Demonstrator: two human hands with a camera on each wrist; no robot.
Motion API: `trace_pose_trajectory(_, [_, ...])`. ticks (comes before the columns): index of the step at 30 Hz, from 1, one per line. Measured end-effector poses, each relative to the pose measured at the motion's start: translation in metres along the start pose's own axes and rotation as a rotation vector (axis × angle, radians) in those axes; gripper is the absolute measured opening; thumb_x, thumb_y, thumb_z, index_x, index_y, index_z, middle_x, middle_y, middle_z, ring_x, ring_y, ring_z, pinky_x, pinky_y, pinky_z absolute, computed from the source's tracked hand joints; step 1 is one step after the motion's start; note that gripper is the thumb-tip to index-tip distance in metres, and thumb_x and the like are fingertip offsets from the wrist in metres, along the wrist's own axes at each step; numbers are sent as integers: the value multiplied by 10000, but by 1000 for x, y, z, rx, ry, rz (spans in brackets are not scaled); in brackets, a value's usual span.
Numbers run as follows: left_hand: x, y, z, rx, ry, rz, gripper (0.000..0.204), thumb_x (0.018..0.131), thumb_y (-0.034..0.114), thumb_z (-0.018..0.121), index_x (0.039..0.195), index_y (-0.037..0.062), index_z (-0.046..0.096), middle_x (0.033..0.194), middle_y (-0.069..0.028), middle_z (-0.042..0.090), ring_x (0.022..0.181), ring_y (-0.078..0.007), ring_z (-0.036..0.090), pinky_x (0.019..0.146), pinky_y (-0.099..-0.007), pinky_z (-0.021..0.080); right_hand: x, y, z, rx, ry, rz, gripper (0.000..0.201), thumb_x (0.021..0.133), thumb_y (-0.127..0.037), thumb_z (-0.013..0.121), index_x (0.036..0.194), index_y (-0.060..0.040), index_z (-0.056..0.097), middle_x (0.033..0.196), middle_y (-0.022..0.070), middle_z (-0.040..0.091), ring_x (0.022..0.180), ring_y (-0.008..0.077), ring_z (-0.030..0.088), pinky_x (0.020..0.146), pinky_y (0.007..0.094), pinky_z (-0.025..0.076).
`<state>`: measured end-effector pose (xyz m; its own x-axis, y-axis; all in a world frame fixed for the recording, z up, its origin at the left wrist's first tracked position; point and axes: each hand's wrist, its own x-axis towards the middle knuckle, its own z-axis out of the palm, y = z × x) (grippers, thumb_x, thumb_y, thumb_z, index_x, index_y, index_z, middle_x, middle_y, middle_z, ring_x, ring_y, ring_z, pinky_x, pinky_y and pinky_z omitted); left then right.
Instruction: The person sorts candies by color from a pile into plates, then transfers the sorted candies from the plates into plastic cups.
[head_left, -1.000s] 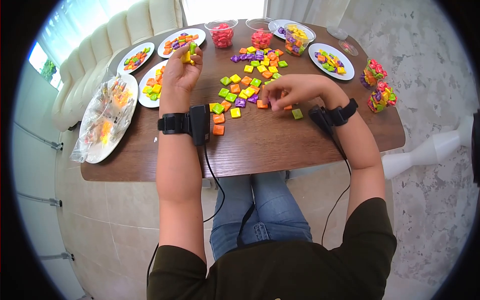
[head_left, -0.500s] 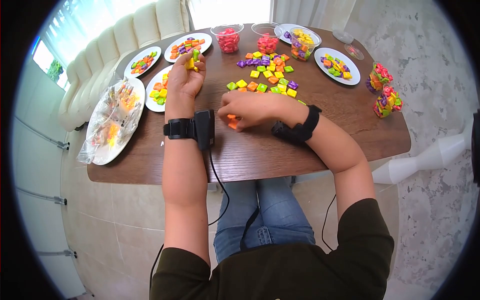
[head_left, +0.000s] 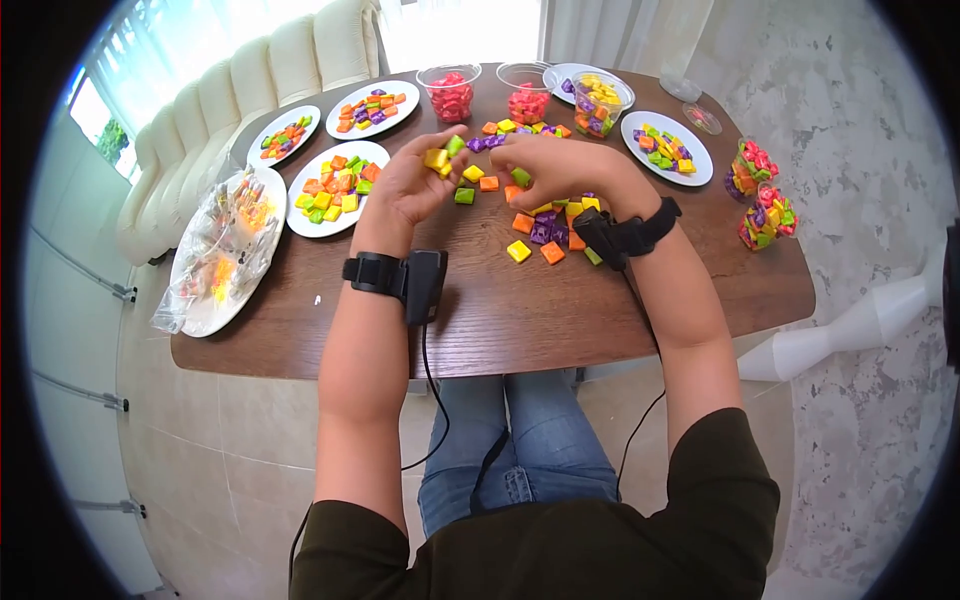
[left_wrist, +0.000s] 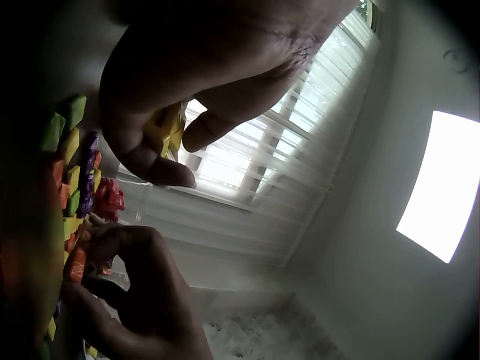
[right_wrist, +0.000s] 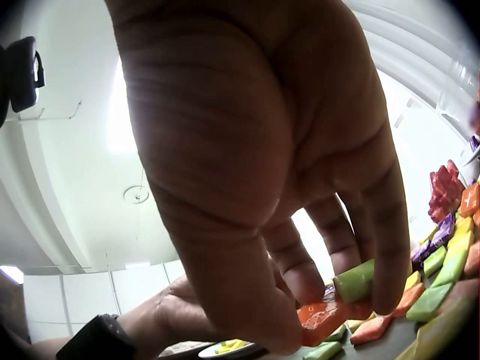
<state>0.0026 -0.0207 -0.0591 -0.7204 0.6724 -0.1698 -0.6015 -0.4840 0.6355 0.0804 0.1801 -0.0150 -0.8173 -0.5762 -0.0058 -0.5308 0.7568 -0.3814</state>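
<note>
My left hand (head_left: 405, 188) is raised over the table with the palm turned up. Its curled fingers hold wrapped candies, a yellow candy (head_left: 436, 158) and a green candy (head_left: 455, 145) showing. Close on its right, my right hand (head_left: 565, 168) reaches over the loose candies. Thumb and fingers pinch an orange candy (right_wrist: 319, 322), also visible in the left wrist view. A green candy (right_wrist: 354, 281) shows right at the right fingers. Beneath the right hand and wrist lie orange, yellow, green and purple candies, including a purple candy (head_left: 541, 233), partly hidden by the arm.
A plate of mixed candies (head_left: 378, 158) stands left of my left hand, with more plates behind. An oval platter (head_left: 205, 325) bears plastic bags. Clear tubs of candies, including a red-filled tub (head_left: 450, 95), stand at the back. Filled cups (head_left: 768, 218) stand at the right edge.
My right hand went left to the near candies, then away from me and right with an orange candy. My left hand has shifted right, closer to it. Several near candies are gone from the table.
</note>
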Motion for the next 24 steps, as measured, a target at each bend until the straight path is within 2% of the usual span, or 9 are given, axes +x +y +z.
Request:
trace_pose_trajectory(4, [-3, -17, 18, 3, -44, -70, 326, 933, 195, 433, 1122, -62, 498, 1047, -145, 530, 935, -224, 573, 791, -285, 535, -8, 1, -17, -2, 185, -29, 262, 739, -194, 661, 877, -46, 496, 879, 79, 491, 804, 208, 529, 670, 309, 460])
trace_pose_trajectory(7, [-5, -27, 27, 3, -41, -154, 372, 953, 254, 392, 1128, -63, 474, 1065, -156, 526, 973, -244, 567, 836, -322, 525, -10, -7, -21, -13, 236, -38, 251, 760, -194, 647, 900, -44, 502, 892, 76, 505, 817, 201, 534, 690, 302, 468])
trace_pose_trajectory(8, [-5, -28, 30, -18, -46, -187, 347, 948, 256, 422, 1165, -15, 435, 1143, -157, 513, 1034, -262, 548, 890, -384, 495, -9, -9, -21, -1, 259, -41, 247, 765, -190, 643, 908, -44, 505, 900, 75, 509, 821, 198, 534, 691, 302, 469])
trace_pose_trajectory(11, [5, -40, 19, -91, -125, -256, 373, 951, 288, 422, 1177, -9, 430, 1159, -162, 509, 1055, -273, 542, 890, -397, 493, -2, -13, -17, 28, 329, -68, 234, 774, -170, 634, 927, -40, 513, 915, 76, 522, 833, 194, 536, 692, 304, 467])
trace_pose_trajectory(12, [5, -39, 17, -147, -250, -307, 383, 948, 294, 438, 1190, -3, 423, 1143, -163, 519, 1052, -272, 548, 882, -385, 502, 0, -13, -16, 31, 351, -92, 230, 774, -157, 631, 930, -36, 514, 914, 77, 528, 837, 195, 537, 692, 306, 465])
trace_pose_trajectory(15, [13, -41, 10, -179, -96, -279, 365, 945, 264, 456, 1196, 1, 425, 1134, -186, 520, 1017, -272, 566, 843, -356, 527, 2, -3, -16, -14, 422, -134, 228, 768, -127, 629, 935, -23, 514, 905, 88, 544, 850, 201, 543, 688, 310, 461])
trace_pose_trajectory(16, [16, -41, 6, -171, -108, -274, 358, 943, 251, 462, 1198, 3, 425, 1126, -193, 520, 1008, -272, 569, 828, -346, 534, 1, 1, -16, -38, 447, -143, 229, 765, -118, 629, 935, -19, 513, 901, 93, 550, 854, 203, 545, 685, 312, 459])
trace_pose_trajectory(20, [20, -36, -3, -159, -104, -253, 325, 929, 223, 492, 1167, 5, 451, 1093, -211, 521, 967, -276, 580, 772, -319, 555, -5, 9, -19, 1, 216, 144, 259, 737, -110, 659, 934, -12, 523, 883, 124, 567, 864, 234, 560, 715, 323, 457])
trace_pose_trajectory(24, [8, -32, 14, -181, -2, -206, 287, 906, 223, 528, 1089, 4, 498, 1060, -209, 527, 927, -282, 586, 745, -316, 560, -3, 36, 13, -42, 18, 148, 261, 701, -137, 685, 897, -30, 550, 814, 118, 591, 798, 245, 593, 673, 334, 468])
